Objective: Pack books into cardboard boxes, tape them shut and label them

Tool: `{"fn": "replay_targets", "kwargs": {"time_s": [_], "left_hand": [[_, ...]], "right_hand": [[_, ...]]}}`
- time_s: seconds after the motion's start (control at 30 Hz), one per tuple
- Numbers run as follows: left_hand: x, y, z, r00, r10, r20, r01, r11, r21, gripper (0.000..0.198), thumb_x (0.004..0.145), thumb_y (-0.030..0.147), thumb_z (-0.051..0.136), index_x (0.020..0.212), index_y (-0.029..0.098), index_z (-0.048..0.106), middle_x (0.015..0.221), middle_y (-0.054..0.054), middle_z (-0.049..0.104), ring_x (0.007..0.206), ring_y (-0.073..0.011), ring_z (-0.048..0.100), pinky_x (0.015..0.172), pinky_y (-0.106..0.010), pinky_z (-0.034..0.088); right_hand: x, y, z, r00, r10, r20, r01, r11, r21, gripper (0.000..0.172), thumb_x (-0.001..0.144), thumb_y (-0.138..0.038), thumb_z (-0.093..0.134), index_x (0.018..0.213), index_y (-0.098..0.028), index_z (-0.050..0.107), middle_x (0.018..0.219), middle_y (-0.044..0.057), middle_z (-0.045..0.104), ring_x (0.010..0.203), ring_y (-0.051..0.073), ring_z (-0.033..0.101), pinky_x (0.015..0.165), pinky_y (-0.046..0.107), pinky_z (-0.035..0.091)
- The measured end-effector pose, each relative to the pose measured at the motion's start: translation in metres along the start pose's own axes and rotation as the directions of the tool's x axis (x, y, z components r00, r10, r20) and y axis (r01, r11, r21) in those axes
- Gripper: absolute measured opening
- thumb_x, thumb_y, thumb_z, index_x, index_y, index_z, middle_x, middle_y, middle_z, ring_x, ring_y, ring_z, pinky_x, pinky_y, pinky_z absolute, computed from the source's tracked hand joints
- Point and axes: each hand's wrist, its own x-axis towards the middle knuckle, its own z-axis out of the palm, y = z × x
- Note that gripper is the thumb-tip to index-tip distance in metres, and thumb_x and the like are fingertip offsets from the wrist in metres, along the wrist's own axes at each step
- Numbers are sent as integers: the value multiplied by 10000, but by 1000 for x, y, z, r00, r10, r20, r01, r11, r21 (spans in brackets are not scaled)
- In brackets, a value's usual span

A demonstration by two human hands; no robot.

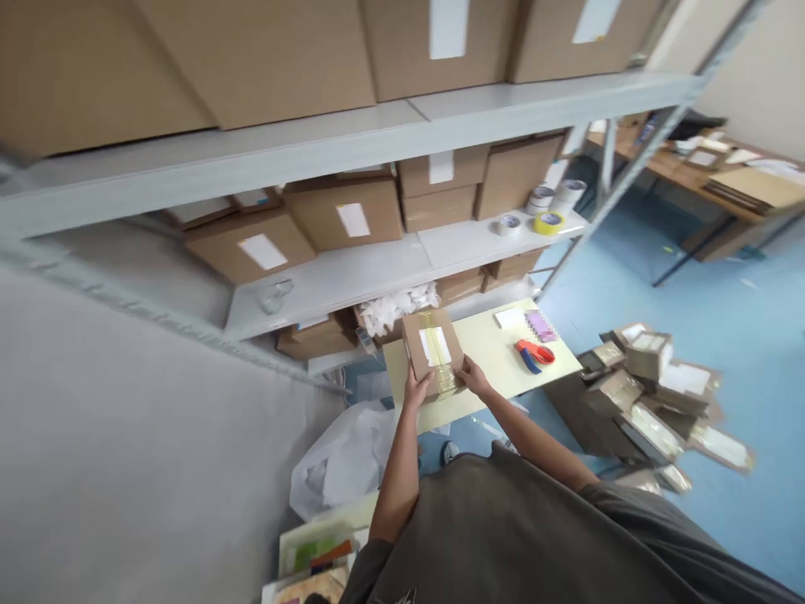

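Note:
A taped cardboard box [412, 335] with a white label and yellowish tape down its middle is held between both hands over the near-left part of a pale yellow table [490, 369]. My left hand [418, 389] grips its near-left corner, thumb on top. On the opposite side, my right hand [474, 377] clasps the near-right corner. The undersides of the fingers are hidden by the box. To the right on the table lie an orange and blue tape dispenser [534, 355], a white slip [510, 318] and a pinkish-purple item [541, 326], which is blurred.
Grey metal shelving [352, 151] full of cartons rises ahead, with tape rolls [548, 223] on its middle shelf. A heap of small boxes [654, 394] stands at right. A white plastic bag [345, 457] sits at left by the wall. A brown desk [685, 180] is farther back.

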Motion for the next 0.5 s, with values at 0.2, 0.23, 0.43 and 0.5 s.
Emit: {"fn": "replay_targets", "kwargs": {"time_s": [0.2,0.23,0.43,0.5], "left_hand": [[11,34,58,984,80,157,-94,992,83,1035,915,537,778,1741,276,212,1639,-113,552,1453,-289,590,1209,-424,495],[15,44,72,973,112,201,-129,989,77,1038,908,545,785,1738,276,224,1642,-111,547,1460,-292,581,1214,-423,489],[17,109,193,814,308,491,-358,934,7,998,860,542,835,1693,268,360,1637,-105,529,1516,-302,508,1259,-423,437],[7,126,242,770,313,555,-400,916,38,1016,828,532,861,1686,276,382,1644,-99,512,1531,-303,485,1273,-418,417]], "right_hand": [[-30,15,-71,979,35,-201,3,983,184,691,879,-398,733,1537,-252,582,1359,43,750,1220,300,683,1125,460,529],[-36,21,-85,968,40,-248,12,978,208,712,882,-402,734,1559,-252,570,1403,46,732,1267,304,664,1151,463,511],[-94,70,-173,835,147,-530,53,937,344,798,903,-450,720,1640,-244,494,1604,59,597,1447,301,568,1235,463,441],[-120,90,-206,762,182,-622,62,935,350,807,911,-479,710,1648,-242,482,1639,61,560,1481,296,542,1252,458,425]]}}
